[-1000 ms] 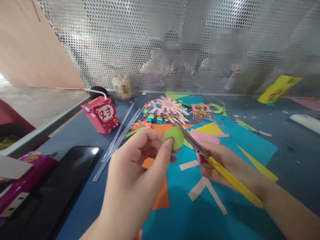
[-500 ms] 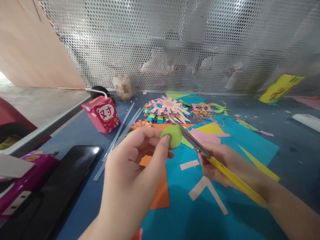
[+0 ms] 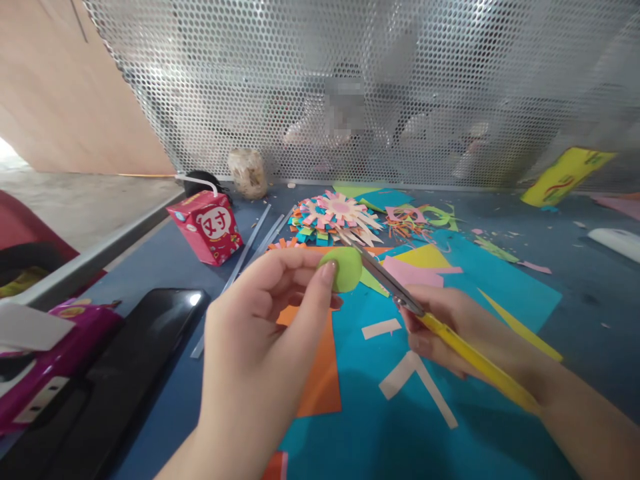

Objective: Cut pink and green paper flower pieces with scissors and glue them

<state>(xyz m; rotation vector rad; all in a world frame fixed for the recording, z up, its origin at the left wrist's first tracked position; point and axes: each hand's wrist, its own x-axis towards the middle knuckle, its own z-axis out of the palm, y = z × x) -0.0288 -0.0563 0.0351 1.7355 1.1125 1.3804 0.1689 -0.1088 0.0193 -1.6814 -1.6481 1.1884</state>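
Note:
My left hand [image 3: 265,333] pinches a small round green paper disc [image 3: 344,269] between thumb and fingers, holding it above the table. My right hand [image 3: 450,330] grips yellow-handled scissors [image 3: 425,317]. Their metal blades run up to the left and meet the right edge of the disc. Under both hands lie a large blue paper sheet [image 3: 380,413] and an orange sheet [image 3: 317,380].
A pile of coloured paper flowers [image 3: 333,217] and scraps lies behind the hands. A red drink carton with a straw [image 3: 206,227], clear plastic strips [image 3: 245,257], a black phone [image 3: 115,373] and a pink object [image 3: 45,367] sit left. A perforated metal screen [image 3: 350,87] closes the back, with people behind it.
My left hand has turned the green disc slightly against the scissor blades. Both hands stay in nearly the same place.

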